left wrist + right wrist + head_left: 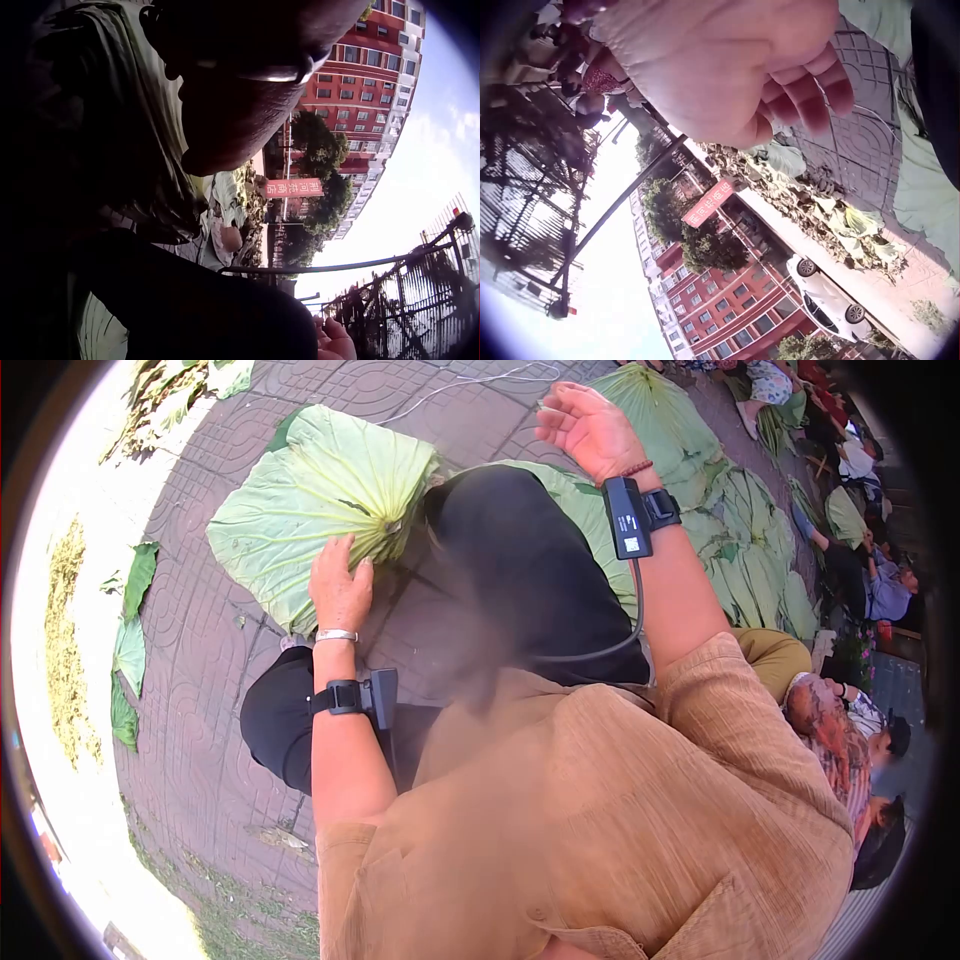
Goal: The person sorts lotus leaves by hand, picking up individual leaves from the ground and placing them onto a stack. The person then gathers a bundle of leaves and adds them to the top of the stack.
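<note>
Your left hand (341,592), fingers loosely extended, lies over the near edge of the broad green leaf (310,510) spread ahead on the paving (190,650), its long axis unclear, while your farther right hand (592,438) hovers empty, palm up, and a red sign (709,202) bears characters too small to read
</note>
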`<action>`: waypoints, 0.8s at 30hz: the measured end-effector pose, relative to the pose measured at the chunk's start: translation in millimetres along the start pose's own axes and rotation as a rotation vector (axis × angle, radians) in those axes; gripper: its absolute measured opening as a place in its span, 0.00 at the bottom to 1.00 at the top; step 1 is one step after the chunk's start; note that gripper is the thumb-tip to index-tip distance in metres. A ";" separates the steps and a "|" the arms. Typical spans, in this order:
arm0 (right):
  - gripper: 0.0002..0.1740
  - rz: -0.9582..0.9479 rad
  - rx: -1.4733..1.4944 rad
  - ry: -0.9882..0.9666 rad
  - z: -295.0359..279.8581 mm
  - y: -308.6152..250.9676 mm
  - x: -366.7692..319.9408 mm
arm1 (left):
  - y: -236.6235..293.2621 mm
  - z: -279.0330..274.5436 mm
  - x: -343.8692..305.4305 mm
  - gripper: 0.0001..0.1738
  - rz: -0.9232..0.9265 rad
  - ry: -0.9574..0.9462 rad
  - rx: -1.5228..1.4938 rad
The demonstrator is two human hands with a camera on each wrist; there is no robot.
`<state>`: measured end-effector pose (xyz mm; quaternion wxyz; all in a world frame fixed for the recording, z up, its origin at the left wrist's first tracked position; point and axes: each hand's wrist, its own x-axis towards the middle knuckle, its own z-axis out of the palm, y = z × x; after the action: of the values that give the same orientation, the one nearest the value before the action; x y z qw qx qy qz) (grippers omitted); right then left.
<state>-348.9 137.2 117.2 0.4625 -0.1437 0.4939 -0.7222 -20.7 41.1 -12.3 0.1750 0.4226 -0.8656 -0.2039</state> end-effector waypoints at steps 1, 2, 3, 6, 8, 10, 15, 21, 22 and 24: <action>0.06 0.034 0.015 0.095 -36.2 -2.9 -2.1 | -1.7 5.1 0.6 0.26 0.027 0.011 -0.013; 0.06 0.074 0.033 0.187 -72.3 0.0 -7.9 | -3.9 9.9 -0.6 0.27 0.050 0.021 -0.024; 0.06 0.130 0.090 0.348 -109.9 12.6 -14.5 | -5.8 13.7 -1.3 0.27 0.070 0.035 -0.032; 0.08 0.345 0.280 0.722 -203.0 65.7 -53.3 | -0.8 18.9 -5.0 0.36 0.016 -0.110 0.078; 0.10 0.424 0.258 0.837 -235.5 101.6 -87.1 | 1.0 24.1 -6.9 0.45 0.004 -0.160 0.134; 0.08 0.509 0.167 0.875 -250.3 129.2 -116.5 | 6.2 25.2 -9.1 0.47 0.019 -0.163 0.178; 0.07 0.752 0.222 0.868 -303.9 212.0 -144.0 | 13.2 25.5 -10.0 0.52 0.028 -0.192 0.243; 0.09 0.805 0.320 0.648 -297.2 232.6 -128.7 | 25.7 28.1 -7.6 0.55 -0.055 -0.232 0.311; 0.09 0.775 0.323 0.624 -285.0 217.8 -129.3 | 26.2 29.3 -7.3 0.56 -0.059 -0.232 0.318; 0.10 0.783 0.357 0.611 -283.6 217.7 -128.1 | 26.1 30.9 -6.6 0.56 -0.062 -0.238 0.328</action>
<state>-354.7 387.2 -168.6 0.5499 0.3498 0.4924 -0.5769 -48.7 67.4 -26.5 -0.0058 0.4447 -0.8884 -0.1140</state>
